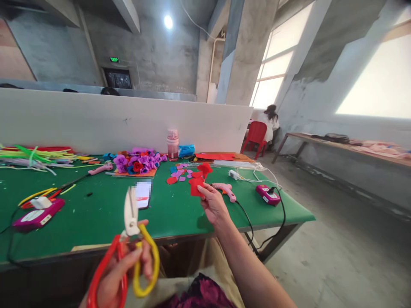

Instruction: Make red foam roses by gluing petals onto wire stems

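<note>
My left hand holds a pair of scissors with one red and one yellow handle; the blades point up and stand slightly apart. Between thumb and fingers of my right hand is a small red paper piece, lifted above the table's front half. Just behind it lie cut red and purple petals and a larger red piece. A pink glue gun rests to the right of my right hand. Beyond the scissors lies a phone.
The green table also carries purple and red paper flowers, a pink bottle, a second pink glue gun, coloured strips and purple power strips with cables. A white partition stands behind. A person sits near a red chair.
</note>
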Motion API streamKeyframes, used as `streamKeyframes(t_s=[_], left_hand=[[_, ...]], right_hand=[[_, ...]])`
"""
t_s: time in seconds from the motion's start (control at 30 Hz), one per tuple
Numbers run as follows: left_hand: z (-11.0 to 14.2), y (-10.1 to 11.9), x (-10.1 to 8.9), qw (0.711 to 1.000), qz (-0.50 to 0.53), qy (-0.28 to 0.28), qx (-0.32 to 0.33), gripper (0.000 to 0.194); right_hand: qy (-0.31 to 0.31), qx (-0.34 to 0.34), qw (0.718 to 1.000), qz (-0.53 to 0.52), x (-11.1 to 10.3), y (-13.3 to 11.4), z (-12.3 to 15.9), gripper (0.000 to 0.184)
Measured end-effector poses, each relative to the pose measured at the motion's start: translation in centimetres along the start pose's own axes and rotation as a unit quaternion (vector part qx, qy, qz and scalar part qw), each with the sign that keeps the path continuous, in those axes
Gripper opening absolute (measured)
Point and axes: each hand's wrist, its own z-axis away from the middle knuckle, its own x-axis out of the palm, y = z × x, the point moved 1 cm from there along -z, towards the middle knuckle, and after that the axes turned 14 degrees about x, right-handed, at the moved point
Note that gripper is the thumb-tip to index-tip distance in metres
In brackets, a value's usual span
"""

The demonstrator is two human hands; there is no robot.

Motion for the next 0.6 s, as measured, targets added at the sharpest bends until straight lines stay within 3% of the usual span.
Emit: streamKeyframes(t_s=[0.1, 0.23, 0.4, 0.6], left_hand=[[0.6, -2.3, 2.2, 0.987, 0.119, -0.105, -0.035, 0.074], [0.7, -4.0, 3.5, 0.965, 0.168, -0.191, -0.071, 0.062], [0.5, -4.3, 4.4, 0.949, 0.196, -0.224, -0.106, 0.058], [0.1, -4.5, 5.0, 0.947, 0.209, -0.218, -0.110, 0.061]], right_hand=[[-0.006, -0.001, 1.000, -0.013, 0.5, -0.1, -0.2, 0.033], [-0.011, 0.012, 0.999, -0.028, 1.0, -0.3, -0.4, 0.033], [-0.019, 0.012, 0.999, -0.034, 1.5, -0.1, -0.2, 0.030], [-0.026, 0.017, 0.999, -0.029, 1.6, 0.4, -0.2, 0.030]])
